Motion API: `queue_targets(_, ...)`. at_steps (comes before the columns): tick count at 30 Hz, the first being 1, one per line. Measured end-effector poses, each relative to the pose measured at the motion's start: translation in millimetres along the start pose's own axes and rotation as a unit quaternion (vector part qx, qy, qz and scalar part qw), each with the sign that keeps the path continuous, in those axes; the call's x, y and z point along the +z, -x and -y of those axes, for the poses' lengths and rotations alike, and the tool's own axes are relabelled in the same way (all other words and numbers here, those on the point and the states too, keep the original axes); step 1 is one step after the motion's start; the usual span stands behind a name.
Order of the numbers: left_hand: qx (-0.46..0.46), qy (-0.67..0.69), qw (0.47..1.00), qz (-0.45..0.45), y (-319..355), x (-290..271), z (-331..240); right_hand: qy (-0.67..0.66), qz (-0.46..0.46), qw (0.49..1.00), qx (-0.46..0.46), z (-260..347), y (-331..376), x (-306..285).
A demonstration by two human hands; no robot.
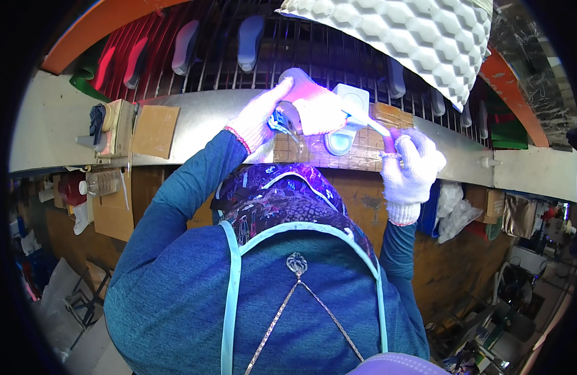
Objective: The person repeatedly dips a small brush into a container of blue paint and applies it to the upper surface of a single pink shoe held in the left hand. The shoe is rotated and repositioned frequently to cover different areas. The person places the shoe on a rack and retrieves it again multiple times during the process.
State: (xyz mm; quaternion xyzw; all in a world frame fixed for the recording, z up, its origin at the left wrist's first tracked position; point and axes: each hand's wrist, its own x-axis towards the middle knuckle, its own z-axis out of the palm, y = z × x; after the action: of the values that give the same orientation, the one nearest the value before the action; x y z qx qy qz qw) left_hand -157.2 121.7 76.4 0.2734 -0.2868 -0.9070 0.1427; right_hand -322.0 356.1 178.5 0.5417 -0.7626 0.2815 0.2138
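Note:
A white knitted glove with a red cuff covers my left hand (pixel 256 122), whose fingers are closed round a shoe upper (pixel 313 107), lit brightly in pink and white. The upper is held tilted above the bench. My right hand (pixel 413 164), also gloved in white, grips the handle of a brush (pixel 375 126). The brush's pale end reaches up to the right side of the upper; glare hides whether it touches. Behind the brush, a pale shoe sole (pixel 340 144) lies on a brown taped board (pixel 370 150), partly covered by the upper.
Beyond the bench (pixel 204 119) runs a rack of metal rods (pixel 223 56) with several shoe soles on it. A white quilted sheet (pixel 407 37) hangs over its right part. A cardboard piece (pixel 155 131) lies left of my left arm. A clear bottle (pixel 102 184) sits lower left.

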Motion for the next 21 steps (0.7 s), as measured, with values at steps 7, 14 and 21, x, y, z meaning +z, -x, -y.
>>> queue_targets(7,0.016,0.002,0.999,-0.031,9,9,-4,-0.134,0.0,0.988,0.08,-6,1,18)
queue_targets(14,-0.011,-0.029,0.999,-0.043,21,25,-13,-0.183,0.036,0.982,0.041,-23,-11,19)
queue_targets(21,-0.103,0.017,0.995,-0.004,25,33,-11,-0.176,0.021,0.984,-0.02,-29,-26,14)
